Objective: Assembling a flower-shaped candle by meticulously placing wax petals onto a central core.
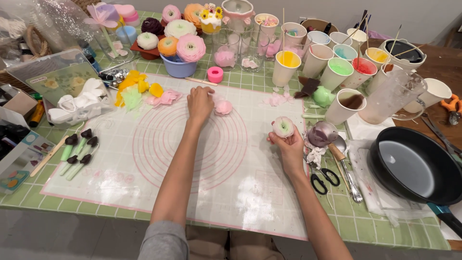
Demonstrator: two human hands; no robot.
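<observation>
My right hand holds up a small handmade flower with pale pink outer petals and a green centre, above the right side of a translucent mat with pink concentric rings. My left hand reaches to the far side of the mat, fingers curled down beside a small heap of pink petals. Whether its fingers grip a petal is hidden. More pink petals lie just left of that hand.
Paper cups of coloured wax with sticks crowd the back right. Finished flowers stand at the back. A black pan, scissors and spoons lie at right. Yellow petals and brown-tipped green stems lie at left.
</observation>
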